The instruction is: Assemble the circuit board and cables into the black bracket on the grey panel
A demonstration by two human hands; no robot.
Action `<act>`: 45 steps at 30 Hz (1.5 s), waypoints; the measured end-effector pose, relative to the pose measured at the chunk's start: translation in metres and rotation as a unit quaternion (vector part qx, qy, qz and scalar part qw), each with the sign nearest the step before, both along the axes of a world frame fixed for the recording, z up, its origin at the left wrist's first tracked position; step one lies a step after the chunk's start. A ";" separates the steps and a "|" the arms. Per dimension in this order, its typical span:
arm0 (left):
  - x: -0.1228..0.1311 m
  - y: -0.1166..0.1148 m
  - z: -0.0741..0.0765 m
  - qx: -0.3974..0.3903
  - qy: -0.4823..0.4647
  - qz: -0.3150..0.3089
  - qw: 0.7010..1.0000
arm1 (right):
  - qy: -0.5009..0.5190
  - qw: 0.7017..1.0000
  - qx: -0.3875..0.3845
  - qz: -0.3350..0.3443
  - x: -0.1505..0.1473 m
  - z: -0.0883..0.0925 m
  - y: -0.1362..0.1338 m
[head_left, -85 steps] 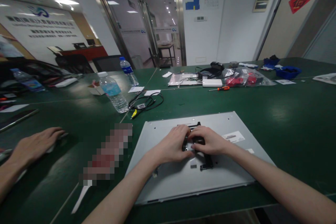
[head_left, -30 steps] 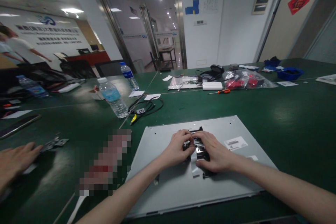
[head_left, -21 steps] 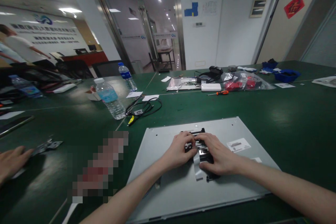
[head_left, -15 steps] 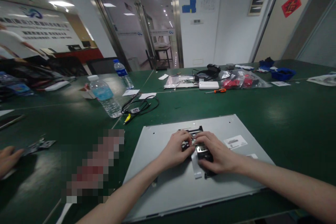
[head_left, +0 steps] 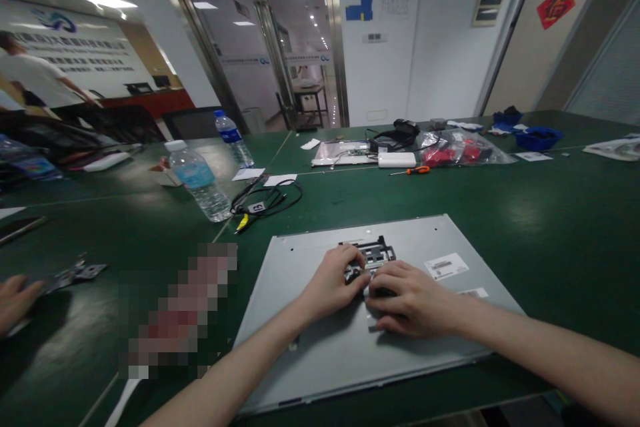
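Observation:
A flat grey metal panel with printed labels lies on the table in front of me. On it sits a small black-framed mechanism with metal parts, possibly from a disc drive. My left hand grips the mechanism's left side, thumb and fingers closed around it. Curled over its near part is my right hand, fingers bent, hiding most of what they hold. Under the right fingers a pale flat ribbon cable shows in part.
Left of the panel are a water bottle, black cables and a blurred-out patch. Another person's hand rests near small metal parts. Farther back lie an orange screwdriver, a white box and a plastic bag.
My right hand has shifted slightly left and closed in over the mechanism's near part, uncovering more of its far frame. My left hand stays nearly in place. A person in the background has moved.

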State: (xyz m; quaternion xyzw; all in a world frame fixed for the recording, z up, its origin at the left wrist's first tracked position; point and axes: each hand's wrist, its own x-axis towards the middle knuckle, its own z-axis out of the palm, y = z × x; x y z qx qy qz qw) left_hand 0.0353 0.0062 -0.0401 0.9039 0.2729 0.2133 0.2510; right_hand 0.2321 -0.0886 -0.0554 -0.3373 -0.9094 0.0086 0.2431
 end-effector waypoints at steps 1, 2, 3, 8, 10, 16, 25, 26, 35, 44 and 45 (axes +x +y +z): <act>0.000 -0.001 0.000 0.001 0.000 0.001 1.000 | 0.000 1.000 -0.002 0.000 -0.001 0.001 -0.001; 0.000 -0.001 0.001 0.002 0.001 0.001 1.000 | -0.001 1.000 -0.004 0.003 -0.002 0.001 -0.001; 0.000 -0.001 0.001 0.003 0.002 0.001 1.000 | -0.001 1.000 -0.005 0.007 -0.002 0.001 -0.002; -0.001 -0.002 0.003 0.011 0.012 -0.010 1.000 | -0.013 1.000 -0.004 0.015 -0.005 -0.002 -0.003; -0.001 -0.002 0.003 0.014 0.014 -0.017 1.000 | -0.015 1.000 -0.007 0.014 -0.005 -0.002 -0.003; -0.002 -0.004 0.007 0.026 0.028 -0.027 0.999 | -0.018 0.999 -0.024 0.016 -0.005 0.005 -0.007; -0.008 -0.010 0.019 0.054 0.060 -0.044 0.996 | -0.008 0.999 -0.035 0.034 -0.003 0.007 -0.009; -0.008 -0.010 0.019 0.056 0.062 -0.045 0.996 | -0.011 0.999 -0.034 0.035 -0.003 0.008 -0.010; -0.007 -0.011 0.014 0.065 0.065 -0.005 0.996 | -0.020 0.999 -0.012 0.038 -0.004 0.008 -0.013; -0.006 -0.011 0.007 0.063 0.049 0.010 0.997 | -0.022 1.000 -0.007 -0.017 -0.005 0.007 -0.011; -0.006 -0.010 0.007 0.063 0.046 0.010 0.997 | -0.020 1.000 -0.009 -0.019 -0.005 0.006 -0.011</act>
